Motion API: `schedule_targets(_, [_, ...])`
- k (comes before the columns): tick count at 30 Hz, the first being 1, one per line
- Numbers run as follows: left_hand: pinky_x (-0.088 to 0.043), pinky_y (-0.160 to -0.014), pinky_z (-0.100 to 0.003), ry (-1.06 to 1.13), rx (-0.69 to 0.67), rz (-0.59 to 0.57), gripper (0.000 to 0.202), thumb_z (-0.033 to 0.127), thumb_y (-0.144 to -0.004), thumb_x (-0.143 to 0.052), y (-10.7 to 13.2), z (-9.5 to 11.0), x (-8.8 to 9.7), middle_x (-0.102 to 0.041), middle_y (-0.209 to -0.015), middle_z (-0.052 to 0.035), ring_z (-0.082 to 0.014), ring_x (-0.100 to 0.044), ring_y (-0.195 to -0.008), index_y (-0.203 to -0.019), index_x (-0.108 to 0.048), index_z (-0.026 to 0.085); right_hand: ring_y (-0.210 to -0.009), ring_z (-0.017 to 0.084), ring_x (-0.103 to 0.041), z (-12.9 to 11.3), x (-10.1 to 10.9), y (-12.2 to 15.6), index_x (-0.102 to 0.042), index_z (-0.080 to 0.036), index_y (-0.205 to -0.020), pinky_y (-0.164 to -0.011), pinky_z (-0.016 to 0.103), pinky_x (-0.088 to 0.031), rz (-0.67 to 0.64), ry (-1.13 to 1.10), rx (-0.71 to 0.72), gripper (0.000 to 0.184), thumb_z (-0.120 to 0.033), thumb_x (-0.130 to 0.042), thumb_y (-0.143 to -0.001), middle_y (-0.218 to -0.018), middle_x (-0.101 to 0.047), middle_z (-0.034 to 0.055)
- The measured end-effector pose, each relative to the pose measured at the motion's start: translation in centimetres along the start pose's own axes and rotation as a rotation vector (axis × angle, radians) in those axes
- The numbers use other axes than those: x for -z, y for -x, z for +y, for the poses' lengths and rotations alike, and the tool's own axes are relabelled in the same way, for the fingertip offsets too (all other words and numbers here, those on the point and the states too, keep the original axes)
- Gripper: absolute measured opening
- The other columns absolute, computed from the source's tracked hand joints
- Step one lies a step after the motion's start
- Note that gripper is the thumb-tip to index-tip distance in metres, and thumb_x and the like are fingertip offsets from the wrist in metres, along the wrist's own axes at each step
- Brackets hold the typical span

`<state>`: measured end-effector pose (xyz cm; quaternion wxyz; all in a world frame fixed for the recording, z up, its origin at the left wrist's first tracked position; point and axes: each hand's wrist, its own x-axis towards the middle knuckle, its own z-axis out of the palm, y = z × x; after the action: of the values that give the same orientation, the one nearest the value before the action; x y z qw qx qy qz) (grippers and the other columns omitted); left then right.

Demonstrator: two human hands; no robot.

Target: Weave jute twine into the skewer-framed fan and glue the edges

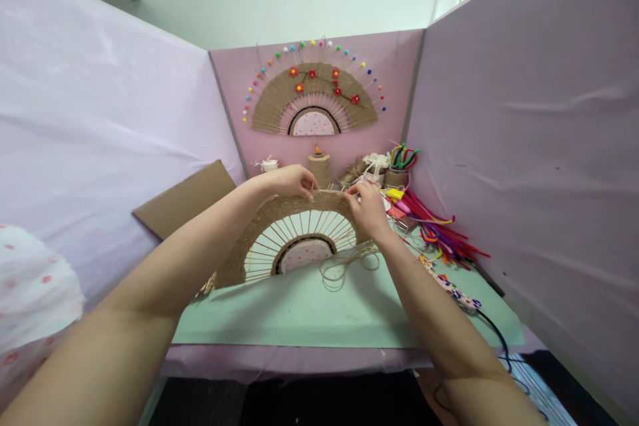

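A half-round fan of wooden sticks woven with jute twine [279, 239] stands on edge on the green mat [309, 313]. My left hand [294, 181] pinches its top rim left of the middle. My right hand [367, 206] grips the rim at the upper right, fingers closed on the twine and stick ends. Loose jute twine [349, 266] trails from the fan onto the mat below my right wrist.
A finished fan with red flowers and coloured beads [313, 96] hangs on the pink back wall. A twine spool [319, 166], a cup of pipe cleaners [399, 170], loose pipe cleaners [439, 229] and a patterned glue gun [449, 286] lie at right. Cardboard [184, 200] leans at left.
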<state>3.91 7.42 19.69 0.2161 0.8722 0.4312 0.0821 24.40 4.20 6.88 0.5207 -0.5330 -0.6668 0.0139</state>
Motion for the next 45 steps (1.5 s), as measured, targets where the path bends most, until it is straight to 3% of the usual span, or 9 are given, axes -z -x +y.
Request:
schedule_targets(4, [-0.043, -0.072, -0.024, -0.045, -0.003, -0.022, 0.021, 0.028, -0.070, -0.076, 0.4, 0.6, 0.4, -0.076, -0.082, -0.0022, -0.0166, -0.065, -0.077, -0.089, -0.078, 0.021, -0.073, 0.018, -0.056, 0.3, -0.3, 0.0, -0.061, -0.020, -0.078, -0.072, 0.032, -0.041, -0.027, -0.069, -0.060, 0.014, -0.030, -0.054, -0.086, -0.077, -0.065, 0.0021])
schedule_targets(9, [-0.043, -0.075, -0.024, -0.139, -0.022, -0.014, 0.027, 0.035, -0.071, -0.075, -0.9, 1.8, 0.7, -0.077, -0.095, -0.0039, -0.0178, -0.065, -0.084, -0.094, -0.078, 0.021, -0.068, 0.017, -0.057, 0.1, -0.6, 0.0, -0.061, -0.020, -0.077, -0.067, 0.030, -0.040, -0.039, -0.124, -0.107, 0.015, -0.032, -0.055, -0.083, -0.073, -0.066, 0.0011])
schedule_targets(17, [-0.041, -0.064, -0.022, -0.350, -0.030, -0.146, 0.029, 0.027, -0.066, -0.070, -4.7, 2.2, 0.0, -0.075, -0.084, -0.0021, -0.0153, -0.063, -0.075, -0.092, -0.078, 0.017, -0.072, 0.017, -0.060, 0.8, -0.1, 0.0, -0.062, -0.020, -0.078, -0.071, 0.030, -0.044, -0.033, -0.167, -0.121, 0.012, -0.031, -0.057, -0.081, -0.078, -0.069, 0.0024])
schedule_targets(21, [-0.043, -0.068, -0.020, -0.269, 0.017, -0.162, 0.033, 0.028, -0.065, -0.072, -4.0, 2.1, 0.6, -0.076, -0.093, -0.0012, -0.0157, -0.064, -0.081, -0.097, -0.077, 0.019, -0.072, 0.017, -0.060, 1.3, 0.2, 0.1, -0.062, -0.020, -0.078, -0.071, 0.030, -0.045, -0.036, -0.179, -0.125, 0.013, -0.031, -0.056, -0.080, -0.079, -0.069, 0.0032])
schedule_targets(29, [-0.051, -0.077, -0.025, 0.026, 0.147, -0.346, 0.032, 0.028, -0.067, -0.071, -2.5, 1.6, 2.8, -0.076, -0.091, -0.0033, -0.0162, -0.067, -0.081, -0.097, -0.076, 0.019, -0.075, 0.018, -0.060, 1.7, 0.6, 0.1, -0.064, -0.019, -0.080, -0.074, 0.031, -0.045, -0.050, -0.131, -0.111, 0.012, -0.025, -0.053, -0.080, -0.082, -0.070, 0.0038])
schedule_targets(34, [-0.051, -0.072, -0.024, 0.041, 0.204, -0.304, 0.027, 0.028, -0.064, -0.071, -2.6, 0.8, 2.9, -0.076, -0.086, -0.0013, -0.0157, -0.069, -0.077, -0.091, -0.077, 0.024, -0.080, 0.020, -0.062, 2.1, 1.3, 0.3, -0.063, -0.019, -0.082, -0.078, 0.034, -0.046, -0.077, -0.072, -0.091, 0.010, -0.021, -0.054, -0.078, -0.086, -0.070, 0.0064])
schedule_targets(37, [-0.051, -0.071, -0.024, 0.004, 0.211, -0.268, 0.030, 0.032, -0.066, -0.071, -2.2, 0.9, 2.9, -0.076, -0.087, -0.0015, -0.0162, -0.069, -0.077, -0.095, -0.078, 0.026, -0.089, 0.024, -0.061, 2.4, 3.2, 1.5, -0.063, -0.018, -0.089, -0.084, 0.038, -0.046, -0.073, -0.018, -0.066, 0.014, -0.023, -0.058, -0.078, -0.097, -0.069, 0.0105])
schedule_targets(41, [-0.050, -0.074, -0.023, -0.053, 0.188, -0.217, 0.036, 0.040, -0.065, -0.072, -1.5, 0.8, 3.1, -0.077, -0.092, -0.0015, -0.0182, -0.068, -0.083, -0.098, -0.077, 0.027, -0.100, 0.029, -0.061, 4.1, 8.2, 5.7, -0.063, -0.017, -0.106, -0.089, 0.042, -0.045, -0.184, 0.242, -0.012, 0.026, -0.032, -0.058, -0.085, -0.108, -0.068, 0.0146])
schedule_targets(45, [-0.048, -0.076, -0.023, -0.110, 0.166, -0.223, 0.044, 0.043, -0.062, -0.072, -1.4, -0.2, 3.3, -0.076, -0.097, -0.0028, -0.0204, -0.067, -0.090, -0.101, -0.076, 0.025, -0.107, 0.033, -0.062, 6.7, 14.0, 11.0, -0.064, -0.014, -0.114, -0.092, 0.041, -0.045, -0.432, 0.526, -0.215, 0.035, -0.034, -0.057, -0.087, -0.113, -0.068, 0.0173])
